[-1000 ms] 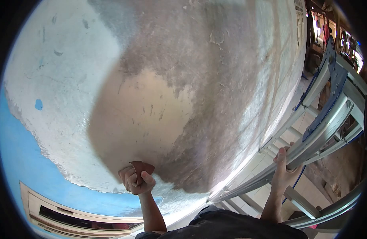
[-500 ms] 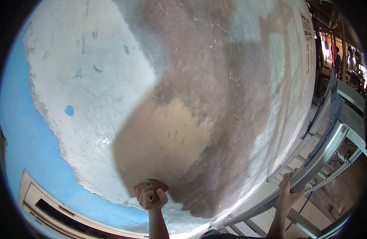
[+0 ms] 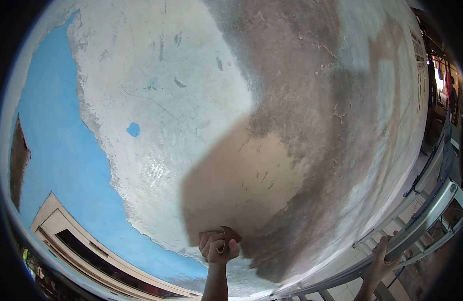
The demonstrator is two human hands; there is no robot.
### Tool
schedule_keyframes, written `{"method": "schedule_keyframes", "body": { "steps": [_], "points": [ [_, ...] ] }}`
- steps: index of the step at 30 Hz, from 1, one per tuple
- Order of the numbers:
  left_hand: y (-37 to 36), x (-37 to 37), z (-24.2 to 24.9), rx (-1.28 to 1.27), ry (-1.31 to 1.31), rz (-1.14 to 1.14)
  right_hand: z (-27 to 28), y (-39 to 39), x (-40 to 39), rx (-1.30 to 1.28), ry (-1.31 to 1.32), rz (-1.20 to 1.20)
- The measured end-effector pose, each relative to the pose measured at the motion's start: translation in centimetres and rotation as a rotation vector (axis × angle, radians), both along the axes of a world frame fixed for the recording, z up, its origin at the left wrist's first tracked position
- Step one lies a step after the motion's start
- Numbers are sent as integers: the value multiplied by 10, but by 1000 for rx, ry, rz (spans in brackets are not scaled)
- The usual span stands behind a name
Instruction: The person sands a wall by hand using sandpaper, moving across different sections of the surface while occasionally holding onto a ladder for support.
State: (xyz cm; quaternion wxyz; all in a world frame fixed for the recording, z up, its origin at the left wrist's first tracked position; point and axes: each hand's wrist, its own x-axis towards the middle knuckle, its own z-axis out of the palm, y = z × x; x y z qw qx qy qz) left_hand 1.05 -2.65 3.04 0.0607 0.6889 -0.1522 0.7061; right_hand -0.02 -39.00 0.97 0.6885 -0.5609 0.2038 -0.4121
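My left hand (image 3: 217, 248) is closed around a curled, reddish-brown piece of sandpaper (image 3: 231, 237), holding it up at the wall. Bare, scraped plaster (image 3: 156, 95) covers the wall there, part whitish and part brownish grey, with my shadow falling across it. On the right, the fingers of my right hand (image 3: 380, 263) wrap around the side rail of a metal ladder (image 3: 422, 223); the far side of that grip is hidden.
Blue paint (image 3: 66, 145) with a ragged edge covers the wall's left part, and a small blue patch (image 3: 133, 129) sits amid the plaster. A cream window or door frame (image 3: 55, 215) lies lower left. Tiled floor (image 3: 342, 291) shows below the ladder.
My view has swung left, so wall, hands and ladder appear further right. More blue wall shows at the left. Both hands keep their grips.
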Motion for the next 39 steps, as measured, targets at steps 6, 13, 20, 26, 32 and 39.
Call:
{"method": "schedule_keyframes", "body": {
  "steps": [6,13,20,26,32,39],
  "points": [
    [-2,-4,0,-80,50,-84,-2,-3,2,-62,-96,27],
    [-8,-45,-29,-632,418,-402,-10,-3,4,-380,-181,-391],
    [-34,-50,-28,-934,873,-515,-20,37,-1,-627,-904,103],
    [-49,-33,-56,-879,1136,-796,-46,105,60,-470,-204,1081],
    [-66,-17,-79,-911,1350,-729,-76,107,66,-365,3,1494],
    [-83,-2,-49,-696,1210,-518,-74,107,61,-55,74,1484]
  ]
}}
